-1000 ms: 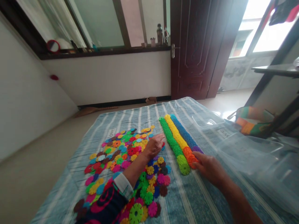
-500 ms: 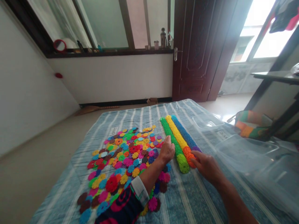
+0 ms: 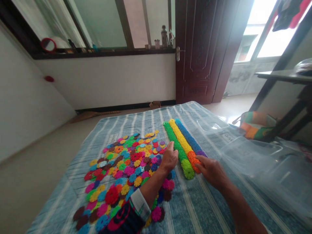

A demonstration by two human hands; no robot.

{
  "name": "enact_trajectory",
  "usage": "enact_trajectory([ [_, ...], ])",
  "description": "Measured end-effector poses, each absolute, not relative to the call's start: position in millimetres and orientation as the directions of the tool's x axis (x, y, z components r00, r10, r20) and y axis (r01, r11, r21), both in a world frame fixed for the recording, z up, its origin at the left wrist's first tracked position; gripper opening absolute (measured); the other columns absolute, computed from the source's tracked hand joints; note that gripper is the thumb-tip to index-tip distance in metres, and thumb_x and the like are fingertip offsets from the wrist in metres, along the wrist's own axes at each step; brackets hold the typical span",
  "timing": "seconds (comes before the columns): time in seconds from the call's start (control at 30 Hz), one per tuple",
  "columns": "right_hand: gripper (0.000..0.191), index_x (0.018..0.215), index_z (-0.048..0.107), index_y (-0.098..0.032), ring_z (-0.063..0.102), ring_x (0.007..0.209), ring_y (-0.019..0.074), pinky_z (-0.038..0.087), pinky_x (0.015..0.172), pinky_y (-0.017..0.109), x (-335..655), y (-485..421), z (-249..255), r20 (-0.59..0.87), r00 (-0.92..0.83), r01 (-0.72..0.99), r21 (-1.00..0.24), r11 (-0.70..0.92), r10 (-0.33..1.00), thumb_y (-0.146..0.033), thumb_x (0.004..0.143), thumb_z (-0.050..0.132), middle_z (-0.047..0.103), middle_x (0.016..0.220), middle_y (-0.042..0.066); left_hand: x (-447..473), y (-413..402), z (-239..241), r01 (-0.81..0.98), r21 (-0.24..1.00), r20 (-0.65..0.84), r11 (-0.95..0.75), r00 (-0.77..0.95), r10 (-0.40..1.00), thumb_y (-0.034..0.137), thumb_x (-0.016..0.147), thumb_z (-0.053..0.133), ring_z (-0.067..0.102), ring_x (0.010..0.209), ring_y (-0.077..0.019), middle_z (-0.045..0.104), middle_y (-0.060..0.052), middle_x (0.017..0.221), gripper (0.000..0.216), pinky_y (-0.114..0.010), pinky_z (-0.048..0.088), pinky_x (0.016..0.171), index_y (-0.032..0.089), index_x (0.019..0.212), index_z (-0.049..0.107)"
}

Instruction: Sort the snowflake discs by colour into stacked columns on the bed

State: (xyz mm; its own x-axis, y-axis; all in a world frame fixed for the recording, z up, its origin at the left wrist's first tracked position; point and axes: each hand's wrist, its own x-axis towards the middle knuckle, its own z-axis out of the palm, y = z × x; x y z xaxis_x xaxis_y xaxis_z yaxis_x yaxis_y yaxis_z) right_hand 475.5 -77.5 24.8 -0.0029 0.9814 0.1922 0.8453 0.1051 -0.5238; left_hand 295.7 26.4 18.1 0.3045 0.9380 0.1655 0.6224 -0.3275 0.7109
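Three long rolls of stacked plastic flower discs lie side by side on a striped blue cloth [image 3: 195, 208]: a green roll [image 3: 179, 149], a yellow-and-orange roll [image 3: 183, 143] and a blue-and-purple roll [image 3: 190, 140]. My right hand [image 3: 211, 170] rests at the near end of the orange part, fingers curled against it. My left hand [image 3: 169, 158] is beside the green roll, fingers loosely closed with the index pointing along it; what it holds, if anything, is hidden. A spread of loose coloured discs [image 3: 122, 169] lies under and left of my left forearm.
Clear plastic boxes [image 3: 253, 159] and a lid [image 3: 212, 124] sit on the cloth at the right. A striped bag [image 3: 253, 125] lies beyond them by a dark shelf frame. A brown door [image 3: 200, 48] and a window ledge with bottles stand behind.
My left hand moved from over the loose discs rightward to the side of the green roll. My right hand stayed at the end of the orange roll.
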Motion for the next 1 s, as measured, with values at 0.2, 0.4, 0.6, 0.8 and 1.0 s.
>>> enact_trajectory([
  [0.2,0.027,0.098,0.070,-0.024,0.066,0.071,0.0185,0.041,0.063,0.026,475,-77,20,0.236,0.012,0.840,-0.529,0.118,0.972,-0.032,0.089,0.046,0.072,0.079,0.003,280,17,19,0.596,0.710,0.220,-0.376,0.319,0.922,0.015,0.083,0.043,0.047,0.132,-0.0246,0.060,-0.013,0.132,0.055,-0.044,0.040,0.111,0.015,0.137,0.049],
  [0.4,0.032,0.096,0.070,-0.021,0.065,0.068,0.0179,0.040,0.061,0.026,474,-77,15,0.323,0.048,0.843,-0.520,0.135,0.945,-0.037,0.092,0.042,0.071,0.076,0.004,235,9,31,0.640,0.682,0.249,-0.353,0.250,0.935,0.022,0.083,0.046,0.055,0.123,-0.0257,0.062,-0.012,0.130,0.047,-0.043,0.046,0.105,0.016,0.128,0.057],
  [0.6,0.031,0.091,0.071,-0.020,0.065,0.067,0.0158,0.043,0.062,0.023,452,-83,20,0.430,0.013,0.789,-0.559,0.255,0.903,-0.035,0.093,0.043,0.071,0.077,0.004,176,7,55,0.684,0.677,0.264,-0.270,0.116,0.957,0.034,0.082,0.047,0.065,0.107,-0.0257,0.065,-0.012,0.125,0.047,-0.040,0.048,0.101,0.014,0.123,0.061],
  [0.8,0.029,0.088,0.068,-0.021,0.064,0.068,0.0134,0.042,0.063,0.021,400,-95,27,0.447,-0.236,0.725,-0.510,0.463,0.863,-0.028,0.096,0.041,0.069,0.076,0.003,108,12,59,0.699,0.703,0.247,-0.131,-0.068,0.967,0.040,0.075,0.053,0.066,0.107,-0.0259,0.072,-0.010,0.112,0.044,-0.035,0.051,0.096,0.015,0.109,0.068],
  [1.0,0.030,0.073,0.061,-0.020,0.054,0.053,0.0087,0.034,0.053,0.020,346,-102,23,0.448,-0.468,0.625,-0.442,0.644,0.762,-0.021,0.096,0.041,0.063,0.064,-0.001,51,7,56,0.692,0.721,0.260,-0.040,-0.216,0.941,0.038,0.074,0.053,0.069,0.095,-0.0239,0.075,-0.006,0.099,0.036,-0.032,0.054,0.088,0.017,0.098,0.071],
])
